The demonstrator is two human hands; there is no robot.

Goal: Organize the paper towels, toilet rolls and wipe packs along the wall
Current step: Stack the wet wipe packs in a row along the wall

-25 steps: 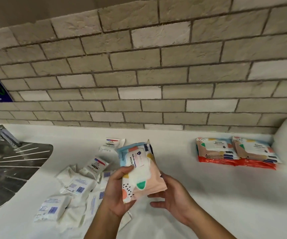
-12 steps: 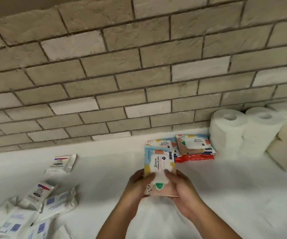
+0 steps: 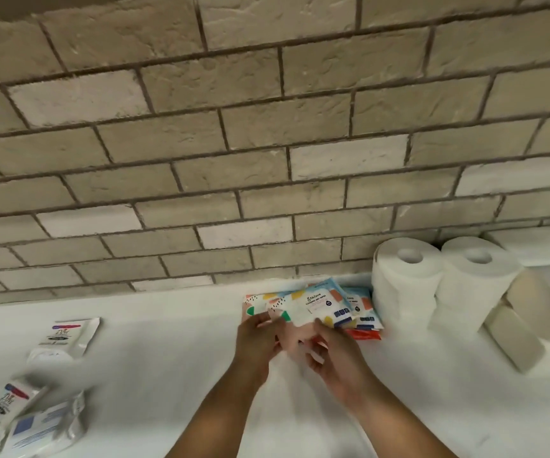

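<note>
A colourful wipe pack [image 3: 313, 307] with a white label is held by both hands just above the other colourful wipe packs [image 3: 363, 312] lying by the wall. My left hand [image 3: 257, 335] grips its near left edge and my right hand [image 3: 330, 352] grips its near right edge. Two white paper towel rolls [image 3: 406, 282] stand upright against the brick wall right of the packs. Small white wipe packs [image 3: 68, 332] lie scattered at the left on the white counter [image 3: 168, 358].
Beige folded paper towel bundles [image 3: 525, 322] lean beside the right roll. A white ledge [image 3: 538, 242] runs along the wall at far right. The brick wall [image 3: 234, 143] rises straight behind the counter.
Both hands have carried the colourful pack forward and right, from mid-counter down onto the packs by the wall. The view has shifted right, so the sink is out of sight.
</note>
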